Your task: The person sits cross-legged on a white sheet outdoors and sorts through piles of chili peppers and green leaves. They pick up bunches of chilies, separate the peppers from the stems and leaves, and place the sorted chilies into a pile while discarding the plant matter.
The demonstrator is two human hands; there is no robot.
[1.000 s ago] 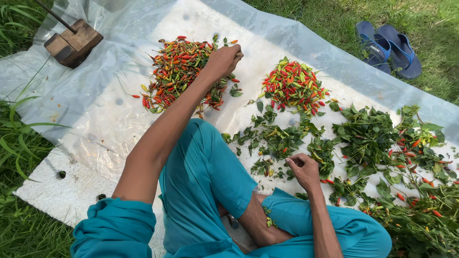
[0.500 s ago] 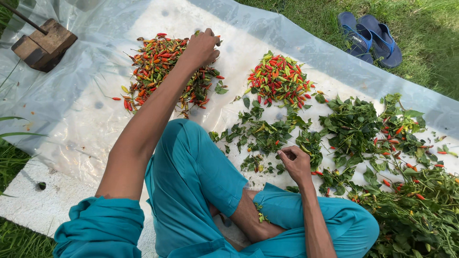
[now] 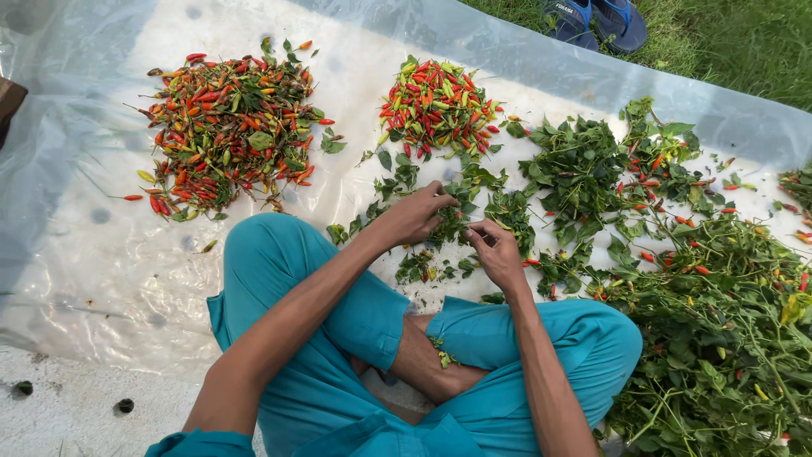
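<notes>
Head view, hands [image 3: 499, 252] pinching leafy sprigs [image 3: 474, 211]

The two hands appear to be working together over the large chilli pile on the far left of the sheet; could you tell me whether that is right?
Not quite. The head view shows the left hand and right hand together over the loose green leaves in front of the crossed legs, not over the large chilli pile, which lies untouched.
</notes>
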